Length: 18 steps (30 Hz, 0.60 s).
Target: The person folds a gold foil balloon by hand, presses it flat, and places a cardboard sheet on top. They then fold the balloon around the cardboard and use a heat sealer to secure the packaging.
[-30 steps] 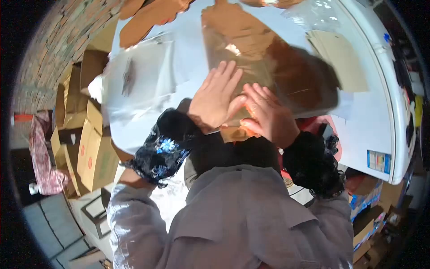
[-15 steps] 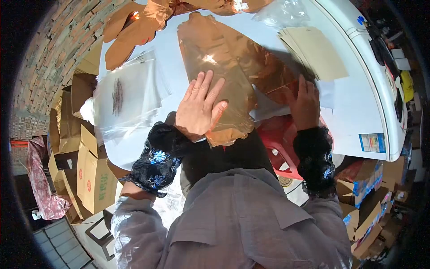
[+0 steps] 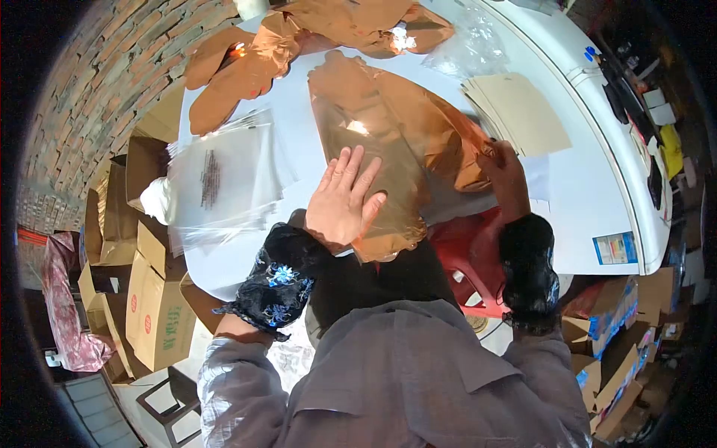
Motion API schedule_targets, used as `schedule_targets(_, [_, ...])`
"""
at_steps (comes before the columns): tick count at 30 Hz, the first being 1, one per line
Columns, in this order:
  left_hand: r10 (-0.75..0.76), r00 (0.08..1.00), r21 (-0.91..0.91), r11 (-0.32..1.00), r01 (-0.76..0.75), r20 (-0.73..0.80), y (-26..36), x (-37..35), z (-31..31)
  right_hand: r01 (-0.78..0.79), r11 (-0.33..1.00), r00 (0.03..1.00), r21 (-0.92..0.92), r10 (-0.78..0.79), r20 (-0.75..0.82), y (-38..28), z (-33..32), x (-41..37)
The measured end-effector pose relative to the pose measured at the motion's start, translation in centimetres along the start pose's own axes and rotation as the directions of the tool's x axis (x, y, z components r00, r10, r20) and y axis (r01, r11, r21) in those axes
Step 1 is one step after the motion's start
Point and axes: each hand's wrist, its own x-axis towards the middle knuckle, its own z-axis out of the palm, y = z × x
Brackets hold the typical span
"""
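A flat, shiny copper-coloured foil balloon [image 3: 366,127] lies on the white table in front of me, its near end reaching the table's edge. My left hand [image 3: 340,198] rests flat on it with the fingers stretched out. At the right, my right hand [image 3: 508,175] has its fingers closed on the edge of the foil flap, which is raised and creased. More copper foil balloons [image 3: 239,86] lie along the back of the table. A stack of clear plastic bags [image 3: 231,164] is left of my left hand. Beige cards [image 3: 526,112] lie fanned beyond my right hand.
A crumpled clear plastic bag [image 3: 467,48] sits at the back right. Below the table edge stands a red plastic stool [image 3: 470,250]. Open cardboard boxes [image 3: 157,313] crowd the left, by a brick wall [image 3: 112,89]. More boxes [image 3: 609,313] are on the right.
My right hand has closed on the foil edge and lifted the flap, which now bulges upward. My left hand stays flat on the balloon. The whole view has shifted slightly.
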Motion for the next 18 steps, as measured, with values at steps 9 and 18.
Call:
schedule_targets(9, [-0.001,0.998,-0.084,0.996,-0.004,-0.063,-0.2,0.0,0.2,0.194,0.957,0.973,-0.215,-0.159,0.170,-9.3,9.3,-4.8])
schedule_targets(18, [0.109,0.994,-0.091,0.990,-0.110,-0.017,-1.0,-0.1,0.0,0.599,0.769,0.793,-0.224,-0.531,0.298,-7.2,12.8,-6.0])
